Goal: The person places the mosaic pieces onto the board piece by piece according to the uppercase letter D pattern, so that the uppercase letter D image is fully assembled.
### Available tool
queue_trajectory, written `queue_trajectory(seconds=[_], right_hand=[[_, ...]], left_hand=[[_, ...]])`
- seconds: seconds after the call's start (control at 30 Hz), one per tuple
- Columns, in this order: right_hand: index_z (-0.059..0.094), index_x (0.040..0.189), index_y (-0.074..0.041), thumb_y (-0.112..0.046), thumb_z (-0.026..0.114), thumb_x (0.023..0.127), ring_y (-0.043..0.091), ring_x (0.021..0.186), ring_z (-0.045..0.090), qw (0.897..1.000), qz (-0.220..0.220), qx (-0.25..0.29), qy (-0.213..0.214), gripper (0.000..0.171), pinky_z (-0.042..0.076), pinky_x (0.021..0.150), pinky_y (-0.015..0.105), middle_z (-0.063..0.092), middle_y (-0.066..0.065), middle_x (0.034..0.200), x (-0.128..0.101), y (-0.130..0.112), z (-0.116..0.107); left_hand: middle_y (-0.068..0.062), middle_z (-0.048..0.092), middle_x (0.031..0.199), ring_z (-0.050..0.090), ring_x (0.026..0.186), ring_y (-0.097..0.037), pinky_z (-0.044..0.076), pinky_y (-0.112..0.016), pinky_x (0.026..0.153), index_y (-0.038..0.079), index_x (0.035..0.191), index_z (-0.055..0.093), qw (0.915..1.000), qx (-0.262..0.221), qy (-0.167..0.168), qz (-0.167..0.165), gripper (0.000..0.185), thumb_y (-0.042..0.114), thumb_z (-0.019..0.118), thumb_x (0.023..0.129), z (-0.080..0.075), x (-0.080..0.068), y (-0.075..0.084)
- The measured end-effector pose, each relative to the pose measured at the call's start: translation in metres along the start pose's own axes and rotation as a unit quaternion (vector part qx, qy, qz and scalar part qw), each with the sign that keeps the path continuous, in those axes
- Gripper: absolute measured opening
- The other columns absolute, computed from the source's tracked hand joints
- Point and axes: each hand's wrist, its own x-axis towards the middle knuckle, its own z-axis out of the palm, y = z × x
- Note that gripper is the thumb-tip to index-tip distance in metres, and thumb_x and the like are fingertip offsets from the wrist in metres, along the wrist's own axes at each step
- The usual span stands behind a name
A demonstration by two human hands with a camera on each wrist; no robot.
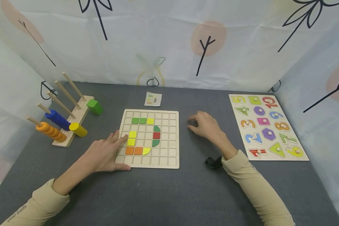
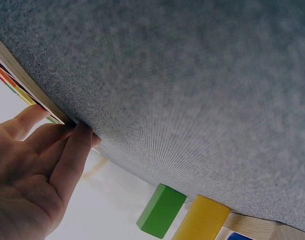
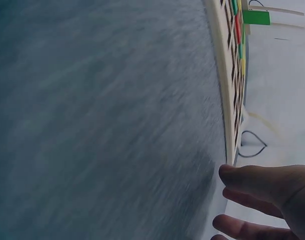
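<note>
A square wooden grid board [image 1: 169, 160] lies on the dark table, with green, yellow, red and orange pieces set in its cells. My left hand [image 1: 105, 155] rests along the board's left edge, index finger reaching onto the grid beside the yellow squares [image 1: 131, 142] and thumb at the lower left corner. In the left wrist view the left hand's fingers [image 2: 72, 160] touch the board's side. My right hand [image 1: 206, 125] is just right of the board, its fingers loosely bent with nothing between them. The right wrist view shows its fingertips close to the board's edge [image 3: 223, 80].
Behind the board lies a small pattern card [image 1: 153, 99]. On the left stands a wooden peg rack [image 1: 80, 110] with orange and blue beads, a green block [image 1: 94, 107] and a yellow cylinder [image 1: 78, 129] beside it. A number-and-shape puzzle board [image 1: 265, 130] lies at the right.
</note>
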Motion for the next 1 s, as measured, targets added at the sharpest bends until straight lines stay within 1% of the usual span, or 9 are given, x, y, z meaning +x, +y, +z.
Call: queue_trajectory(seconds=[0.13,0.23,0.33,0.47,0.57,0.73,0.83,1.0], right_hand=[[0.075,0.122,-0.005,-0.023,0.076,0.092,0.028,0.089,0.066,1.000,0.002,-0.011,-0.006,0.034,0.054,0.072,0.043,0.071,0.018,0.109,-0.009,0.013,-0.002],[0.074,0.122,-0.003,-0.022,0.076,0.092,0.028,0.088,0.065,1.000,0.010,-0.014,-0.013,0.035,0.054,0.070,0.043,0.070,0.019,0.107,-0.015,0.020,-0.005],[0.074,0.122,-0.002,-0.021,0.076,0.092,0.029,0.088,0.065,1.000,0.015,-0.009,-0.016,0.036,0.053,0.069,0.044,0.070,0.021,0.107,-0.020,0.025,-0.007],[0.073,0.124,-0.002,-0.021,0.076,0.093,0.027,0.083,0.063,1.000,0.013,0.002,-0.016,0.037,0.049,0.065,0.040,0.070,0.020,0.107,-0.026,0.031,-0.007],[0.073,0.125,-0.003,-0.022,0.076,0.093,0.025,0.084,0.063,1.000,0.017,0.001,-0.016,0.037,0.049,0.066,0.040,0.071,0.019,0.107,-0.028,0.036,-0.007],[0.074,0.123,-0.005,-0.022,0.077,0.092,0.025,0.086,0.062,0.999,0.027,0.003,-0.022,0.035,0.050,0.070,0.043,0.071,0.017,0.106,-0.031,0.041,-0.008],[0.075,0.121,-0.004,-0.020,0.076,0.092,0.027,0.090,0.064,0.999,0.032,0.007,-0.024,0.033,0.052,0.074,0.046,0.070,0.017,0.106,-0.031,0.041,-0.008],[0.075,0.121,-0.002,-0.016,0.075,0.093,0.034,0.102,0.068,0.999,0.033,0.017,-0.023,0.031,0.054,0.082,0.052,0.071,0.019,0.111,-0.032,0.039,-0.008]], left_hand=[[-0.038,0.047,0.149,0.059,0.128,-0.054,0.059,-0.051,0.071,0.005,0.150,0.049,1.0000,0.000,0.002,0.001,0.115,0.084,0.070,0.070,0.000,-0.001,0.000],[-0.038,0.047,0.149,0.059,0.127,-0.054,0.059,-0.052,0.072,0.004,0.150,0.049,1.0000,-0.002,0.004,0.002,0.115,0.083,0.070,0.070,0.000,-0.001,0.000],[-0.038,0.047,0.149,0.059,0.127,-0.054,0.059,-0.052,0.072,0.004,0.150,0.049,1.0000,-0.002,0.005,0.002,0.115,0.083,0.071,0.070,-0.001,-0.001,0.000],[-0.038,0.047,0.149,0.059,0.127,-0.054,0.059,-0.052,0.073,0.004,0.150,0.049,1.0000,-0.003,0.007,0.002,0.114,0.083,0.071,0.070,0.000,-0.001,0.000],[-0.038,0.047,0.149,0.059,0.128,-0.054,0.059,-0.053,0.074,0.004,0.150,0.049,1.0000,-0.006,0.007,0.004,0.114,0.083,0.070,0.070,0.000,-0.001,0.000],[-0.038,0.047,0.149,0.058,0.128,-0.053,0.059,-0.053,0.075,0.004,0.151,0.049,1.0000,-0.006,0.003,0.004,0.114,0.082,0.071,0.070,0.000,-0.001,0.000],[-0.038,0.047,0.149,0.059,0.128,-0.053,0.059,-0.053,0.075,0.005,0.150,0.049,1.0000,-0.005,0.003,0.005,0.114,0.082,0.071,0.070,0.000,-0.001,0.000],[-0.038,0.047,0.149,0.059,0.128,-0.053,0.058,-0.053,0.073,0.005,0.150,0.049,1.0000,-0.004,0.003,0.005,0.115,0.083,0.070,0.070,0.000,0.000,0.000]])
